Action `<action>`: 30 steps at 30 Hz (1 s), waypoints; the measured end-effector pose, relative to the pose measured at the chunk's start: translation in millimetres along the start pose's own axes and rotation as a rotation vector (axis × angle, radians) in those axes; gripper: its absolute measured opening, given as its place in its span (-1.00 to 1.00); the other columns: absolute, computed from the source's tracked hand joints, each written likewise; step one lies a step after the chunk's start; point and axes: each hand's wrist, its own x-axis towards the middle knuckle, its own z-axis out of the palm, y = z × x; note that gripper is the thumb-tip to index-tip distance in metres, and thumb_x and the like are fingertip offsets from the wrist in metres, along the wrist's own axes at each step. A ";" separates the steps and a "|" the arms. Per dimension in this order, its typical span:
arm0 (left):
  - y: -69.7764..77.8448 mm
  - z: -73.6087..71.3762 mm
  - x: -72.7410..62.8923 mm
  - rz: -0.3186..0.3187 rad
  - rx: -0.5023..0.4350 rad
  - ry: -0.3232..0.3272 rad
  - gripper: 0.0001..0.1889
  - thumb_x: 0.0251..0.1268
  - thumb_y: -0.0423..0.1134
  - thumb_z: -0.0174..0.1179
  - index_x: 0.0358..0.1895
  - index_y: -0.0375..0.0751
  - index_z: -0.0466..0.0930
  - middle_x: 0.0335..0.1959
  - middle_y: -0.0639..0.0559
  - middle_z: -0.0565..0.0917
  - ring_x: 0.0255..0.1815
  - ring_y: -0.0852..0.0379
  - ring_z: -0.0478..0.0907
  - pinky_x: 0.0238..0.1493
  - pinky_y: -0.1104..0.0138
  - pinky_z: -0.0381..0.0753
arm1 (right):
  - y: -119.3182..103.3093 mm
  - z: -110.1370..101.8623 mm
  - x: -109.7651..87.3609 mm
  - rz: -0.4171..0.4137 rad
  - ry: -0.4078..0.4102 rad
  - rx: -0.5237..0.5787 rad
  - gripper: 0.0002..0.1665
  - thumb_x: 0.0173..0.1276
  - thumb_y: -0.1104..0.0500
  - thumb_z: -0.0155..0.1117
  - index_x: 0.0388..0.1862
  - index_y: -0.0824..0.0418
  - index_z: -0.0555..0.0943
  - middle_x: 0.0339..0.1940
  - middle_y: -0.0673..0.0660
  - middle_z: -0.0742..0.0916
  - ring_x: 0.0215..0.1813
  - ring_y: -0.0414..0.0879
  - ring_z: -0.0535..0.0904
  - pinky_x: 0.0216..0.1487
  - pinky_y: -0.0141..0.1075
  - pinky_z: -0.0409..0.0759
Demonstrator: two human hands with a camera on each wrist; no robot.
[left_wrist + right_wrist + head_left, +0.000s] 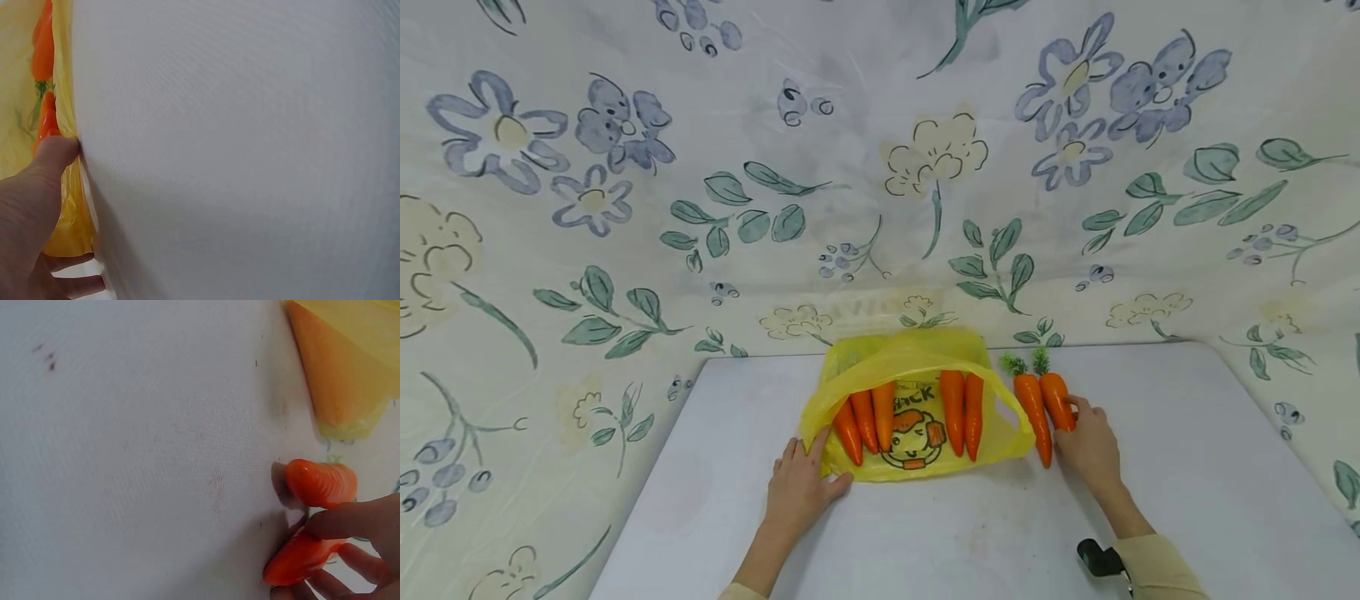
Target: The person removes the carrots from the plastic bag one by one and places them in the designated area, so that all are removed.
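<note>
Just as the right hand [1090,448] pinched a carrot [1054,393], the spread-fingered left hand [801,490] touching the bag [919,360], I feared limpness might collapse it.

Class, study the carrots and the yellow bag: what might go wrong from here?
The right hand grips one carrot close beside a loose carrot; lifting it might knock the neighbour.
The yellow bag looks thin and floppy, so its raised rim might sag over the carrots inside.
The left hand touches only the bag's left side, so the right side might slide.
</note>
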 end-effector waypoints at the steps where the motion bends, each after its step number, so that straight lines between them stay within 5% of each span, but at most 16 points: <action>1: 0.1 -0.2 0.1 0.000 -0.002 0.001 -0.16 0.12 0.17 0.31 0.46 -0.13 0.30 0.27 -0.50 0.43 0.36 -0.44 0.30 0.22 -0.32 0.35 | 0.2 0.2 0.4 -0.004 0.004 -0.002 -0.32 0.23 0.31 0.16 0.36 0.43 0.31 0.00 0.51 0.51 -0.12 0.30 0.52 -0.11 0.09 0.57; 30: -0.6 0.5 -0.3 0.011 0.011 0.025 -0.16 0.10 0.17 0.33 0.43 -0.13 0.34 0.24 -0.49 0.47 0.32 -0.43 0.35 0.18 -0.31 0.40 | 0.7 -9.2 -0.7 -0.007 -0.078 0.057 -0.32 0.31 0.24 0.17 0.38 0.44 0.29 0.11 0.51 0.53 0.00 0.30 0.52 -0.03 0.04 0.64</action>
